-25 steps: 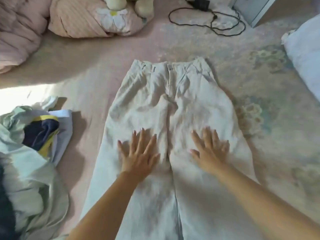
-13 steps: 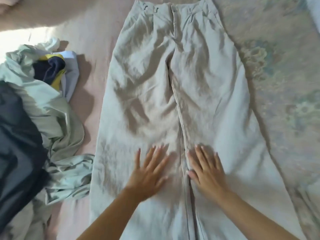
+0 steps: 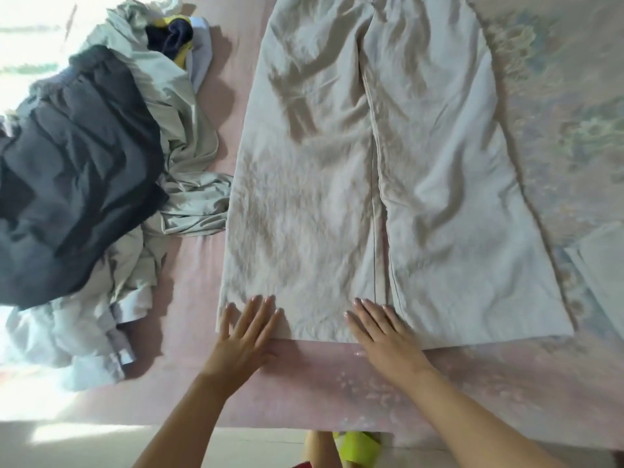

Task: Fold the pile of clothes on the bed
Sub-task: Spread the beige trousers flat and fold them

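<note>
now both hands, left hand (image 3: pixel 242 336) and right hand (image 3: pixel 385 336), press flat, spread fingers on the trousers (image 3: pixel 364 184) hem.

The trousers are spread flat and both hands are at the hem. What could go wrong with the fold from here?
1. The trousers have creases in the upper part; folding now may press them in.
2. Both the left hand and the right hand lie flat on the left leg's hem; the other leg is free and could shift.
3. The pile of clothes touches the trousers' edge and may get caught.
</note>
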Demonstrator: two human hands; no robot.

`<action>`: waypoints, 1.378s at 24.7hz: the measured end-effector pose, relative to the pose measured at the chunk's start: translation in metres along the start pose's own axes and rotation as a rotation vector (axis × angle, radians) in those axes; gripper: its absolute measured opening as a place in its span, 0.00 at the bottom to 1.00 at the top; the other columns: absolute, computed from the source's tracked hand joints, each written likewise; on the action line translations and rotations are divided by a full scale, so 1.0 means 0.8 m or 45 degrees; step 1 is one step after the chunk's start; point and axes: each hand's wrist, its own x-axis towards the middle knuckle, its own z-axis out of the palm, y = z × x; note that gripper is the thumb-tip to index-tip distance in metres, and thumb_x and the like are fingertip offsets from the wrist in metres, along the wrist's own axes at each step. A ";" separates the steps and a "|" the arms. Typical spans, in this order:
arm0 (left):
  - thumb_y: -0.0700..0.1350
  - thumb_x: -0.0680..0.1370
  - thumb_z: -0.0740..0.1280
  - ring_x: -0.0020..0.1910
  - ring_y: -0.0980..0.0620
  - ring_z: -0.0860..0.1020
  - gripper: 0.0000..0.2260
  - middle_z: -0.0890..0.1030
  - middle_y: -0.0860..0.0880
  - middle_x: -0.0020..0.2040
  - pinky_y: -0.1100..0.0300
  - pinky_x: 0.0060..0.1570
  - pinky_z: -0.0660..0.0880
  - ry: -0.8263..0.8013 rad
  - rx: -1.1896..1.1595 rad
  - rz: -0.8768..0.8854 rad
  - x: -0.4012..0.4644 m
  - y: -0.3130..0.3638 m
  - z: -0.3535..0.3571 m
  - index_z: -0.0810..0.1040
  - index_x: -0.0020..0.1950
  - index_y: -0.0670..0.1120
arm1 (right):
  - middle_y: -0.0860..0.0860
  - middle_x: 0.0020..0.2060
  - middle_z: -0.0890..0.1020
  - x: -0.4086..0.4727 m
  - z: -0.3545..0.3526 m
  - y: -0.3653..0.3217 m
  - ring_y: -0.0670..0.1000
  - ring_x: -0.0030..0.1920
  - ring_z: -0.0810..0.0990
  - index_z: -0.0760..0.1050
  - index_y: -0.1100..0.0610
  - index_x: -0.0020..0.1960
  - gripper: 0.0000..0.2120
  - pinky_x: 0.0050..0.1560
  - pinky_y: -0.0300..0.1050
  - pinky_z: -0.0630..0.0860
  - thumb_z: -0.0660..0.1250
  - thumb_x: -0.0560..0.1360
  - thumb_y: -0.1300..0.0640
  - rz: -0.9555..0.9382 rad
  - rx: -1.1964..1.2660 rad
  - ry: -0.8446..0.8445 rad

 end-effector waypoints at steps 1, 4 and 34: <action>0.47 0.71 0.71 0.65 0.40 0.74 0.35 0.72 0.40 0.68 0.36 0.56 0.73 0.093 0.070 0.024 -0.005 -0.003 0.000 0.59 0.71 0.36 | 0.56 0.61 0.79 -0.003 0.003 0.000 0.55 0.61 0.78 0.78 0.59 0.61 0.37 0.58 0.52 0.77 0.82 0.55 0.50 -0.025 -0.031 0.059; 0.35 0.71 0.54 0.56 0.44 0.81 0.23 0.79 0.40 0.61 0.47 0.46 0.80 0.241 0.175 -0.039 -0.008 -0.024 -0.008 0.65 0.66 0.33 | 0.57 0.57 0.81 -0.004 0.005 0.003 0.56 0.58 0.80 0.81 0.62 0.57 0.32 0.54 0.48 0.79 0.82 0.54 0.59 -0.078 -0.130 0.058; 0.41 0.80 0.61 0.46 0.45 0.76 0.08 0.77 0.40 0.45 0.53 0.45 0.70 0.344 -1.367 -1.283 0.248 -0.187 -0.111 0.73 0.56 0.40 | 0.55 0.43 0.76 0.230 -0.164 0.163 0.53 0.44 0.75 0.72 0.60 0.54 0.10 0.46 0.49 0.71 0.66 0.76 0.55 1.066 1.504 0.350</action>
